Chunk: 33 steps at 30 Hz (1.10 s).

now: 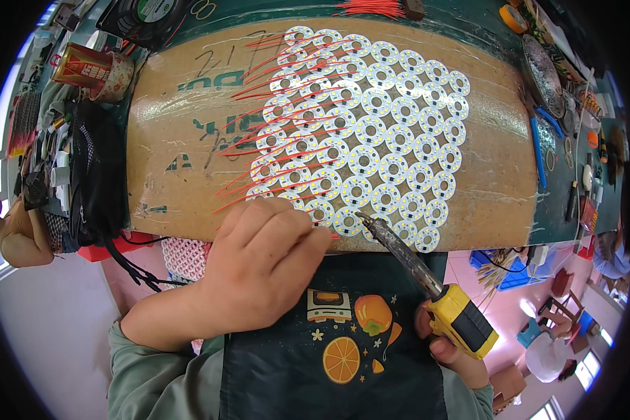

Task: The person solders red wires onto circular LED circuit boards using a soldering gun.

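My right hand (451, 343) is wrapped round the yellow and black handle of a soldering iron (416, 266). The iron's dark tip rests at or just above the near edge of a sheet of round white LED boards (392, 169); touching or apart, I cannot tell. At the sheet's near left corner my left hand (262, 259) is closed in a pinch, with a bit of red wire (334, 236) showing by its fingertips. Most of that wire is hidden by the hand. Several red wires (259, 87) stick out leftward from the boards in the left columns.
The sheet lies on a taped brown cardboard (500, 147) over a green table. A black bag (94, 168), a can (80, 66) and a fan (147, 14) stand left. Blue tweezers (539, 150) and a metal dish (542, 73) lie right. More red wires (371, 7) lie behind.
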Each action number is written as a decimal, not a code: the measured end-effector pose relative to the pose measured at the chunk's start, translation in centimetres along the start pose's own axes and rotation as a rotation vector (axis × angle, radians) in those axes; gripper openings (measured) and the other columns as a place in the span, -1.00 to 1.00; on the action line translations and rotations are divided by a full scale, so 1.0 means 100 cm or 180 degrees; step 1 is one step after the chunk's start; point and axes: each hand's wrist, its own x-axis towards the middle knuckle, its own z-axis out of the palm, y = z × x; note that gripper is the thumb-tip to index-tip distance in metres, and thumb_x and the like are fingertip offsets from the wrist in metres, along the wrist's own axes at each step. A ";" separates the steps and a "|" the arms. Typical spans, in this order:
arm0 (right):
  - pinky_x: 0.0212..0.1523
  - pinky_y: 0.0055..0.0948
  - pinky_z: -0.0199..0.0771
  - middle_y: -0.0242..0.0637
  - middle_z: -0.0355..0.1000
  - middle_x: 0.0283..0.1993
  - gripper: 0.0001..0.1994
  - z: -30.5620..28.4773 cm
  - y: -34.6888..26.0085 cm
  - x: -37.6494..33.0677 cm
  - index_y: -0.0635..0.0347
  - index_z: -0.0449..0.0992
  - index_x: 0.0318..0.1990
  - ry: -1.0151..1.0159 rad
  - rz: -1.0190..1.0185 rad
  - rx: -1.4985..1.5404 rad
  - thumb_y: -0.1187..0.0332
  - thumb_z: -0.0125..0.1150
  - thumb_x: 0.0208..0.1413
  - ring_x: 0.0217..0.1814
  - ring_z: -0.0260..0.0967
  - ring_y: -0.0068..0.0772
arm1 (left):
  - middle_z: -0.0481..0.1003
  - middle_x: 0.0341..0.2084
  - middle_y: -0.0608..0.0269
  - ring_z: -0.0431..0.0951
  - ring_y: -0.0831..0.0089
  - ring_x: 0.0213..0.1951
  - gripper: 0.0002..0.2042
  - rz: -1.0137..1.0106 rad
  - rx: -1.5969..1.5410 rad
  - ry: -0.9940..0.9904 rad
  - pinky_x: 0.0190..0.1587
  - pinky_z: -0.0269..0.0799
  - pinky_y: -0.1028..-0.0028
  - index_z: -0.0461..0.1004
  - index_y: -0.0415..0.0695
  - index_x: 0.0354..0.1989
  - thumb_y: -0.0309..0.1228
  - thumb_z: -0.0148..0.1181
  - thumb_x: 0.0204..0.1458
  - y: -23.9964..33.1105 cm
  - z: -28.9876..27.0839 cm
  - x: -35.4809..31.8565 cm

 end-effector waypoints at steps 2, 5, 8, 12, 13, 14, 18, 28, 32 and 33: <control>-0.49 -0.29 0.29 -0.36 0.34 -0.55 -0.62 0.003 -0.002 -0.002 0.08 0.43 -0.50 0.0109 -0.0018 -0.0262 0.03 0.44 -0.03 -0.55 0.31 -0.18 | 0.47 -0.33 0.23 0.53 0.27 -0.31 -0.64 0.0042 -0.0019 0.0071 -0.23 0.46 0.33 0.62 -0.22 -0.22 -0.66 0.33 -0.32 0.003 0.004 0.003; -0.49 -0.29 0.30 -0.36 0.35 -0.55 -0.61 0.005 -0.004 -0.003 0.07 0.43 -0.51 0.0289 -0.0028 -0.0540 0.00 0.44 -0.02 -0.54 0.33 -0.19 | 0.48 -0.35 0.25 0.54 0.26 -0.31 -0.64 -0.0008 -0.0112 0.0062 -0.22 0.46 0.34 0.62 -0.22 -0.20 -0.65 0.32 -0.31 0.001 0.010 0.007; -0.49 -0.30 0.31 -0.37 0.35 -0.55 -0.61 0.006 -0.004 -0.003 0.07 0.43 -0.51 0.0336 -0.0080 -0.0648 0.00 0.44 -0.01 -0.55 0.34 -0.19 | 0.49 -0.37 0.25 0.54 0.26 -0.31 -0.63 -0.0049 -0.0194 -0.0109 -0.24 0.46 0.34 0.62 -0.23 -0.19 -0.63 0.31 -0.30 -0.001 0.012 0.009; -0.51 -0.31 0.31 -0.36 0.34 -0.57 -0.63 0.005 -0.001 -0.001 0.07 0.43 -0.49 0.0288 -0.0162 -0.0715 0.02 0.44 0.01 -0.57 0.34 -0.19 | 0.50 -0.38 0.24 0.55 0.25 -0.31 -0.64 -0.0095 -0.0234 -0.0132 -0.25 0.46 0.33 0.61 -0.23 -0.20 -0.64 0.29 -0.30 -0.002 0.014 0.009; -0.52 -0.31 0.30 -0.36 0.34 -0.57 -0.63 0.005 0.000 -0.001 0.07 0.44 -0.49 0.0277 -0.0166 -0.0791 0.02 0.44 0.01 -0.58 0.34 -0.19 | 0.50 -0.38 0.23 0.55 0.25 -0.31 -0.65 -0.0120 -0.0225 -0.0152 -0.26 0.47 0.33 0.61 -0.23 -0.21 -0.64 0.28 -0.30 -0.002 0.014 0.010; -0.53 -0.31 0.30 -0.36 0.33 -0.57 -0.64 0.004 0.000 -0.001 0.06 0.43 -0.49 0.0266 -0.0165 -0.0776 0.03 0.44 0.01 -0.59 0.33 -0.18 | 0.50 -0.38 0.23 0.55 0.25 -0.31 -0.65 -0.0122 -0.0224 -0.0155 -0.26 0.47 0.33 0.61 -0.23 -0.21 -0.64 0.28 -0.30 -0.001 0.014 0.010; -0.54 -0.30 0.29 -0.36 0.32 -0.58 -0.64 0.003 0.001 0.000 0.06 0.44 -0.49 0.0216 -0.0083 -0.0720 0.04 0.44 0.02 -0.60 0.32 -0.18 | 0.50 -0.38 0.23 0.54 0.25 -0.31 -0.65 -0.0113 -0.0165 -0.0183 -0.25 0.47 0.32 0.61 -0.23 -0.21 -0.65 0.29 -0.29 -0.002 0.015 0.010; -0.53 -0.25 0.34 -0.33 0.34 -0.56 -0.62 0.003 0.001 0.003 0.07 0.47 -0.43 0.0213 -0.0297 -0.1093 -0.04 0.40 0.04 -0.57 0.38 -0.12 | 0.49 -0.37 0.21 0.54 0.21 -0.30 -0.66 -0.0117 -0.0115 -0.0272 -0.23 0.50 0.31 0.59 -0.24 -0.21 -0.67 0.30 -0.27 0.000 0.013 0.011; -0.49 -0.25 0.39 -0.31 0.37 -0.54 -0.61 0.009 0.005 0.007 0.09 0.50 -0.37 0.0455 -0.0538 -0.1103 -0.05 0.42 0.03 -0.54 0.40 -0.09 | 0.49 -0.37 0.21 0.54 0.21 -0.30 -0.66 -0.0101 -0.0121 -0.0225 -0.23 0.50 0.30 0.59 -0.24 -0.21 -0.67 0.29 -0.28 -0.002 0.014 0.012; -0.48 -0.25 0.40 -0.31 0.38 -0.53 -0.60 0.009 0.004 0.006 0.09 0.50 -0.36 0.0553 -0.0618 -0.1021 -0.05 0.42 0.02 -0.53 0.41 -0.09 | 0.49 -0.37 0.21 0.54 0.21 -0.30 -0.66 -0.0102 -0.0138 -0.0222 -0.23 0.50 0.30 0.59 -0.24 -0.21 -0.67 0.29 -0.28 -0.002 0.014 0.012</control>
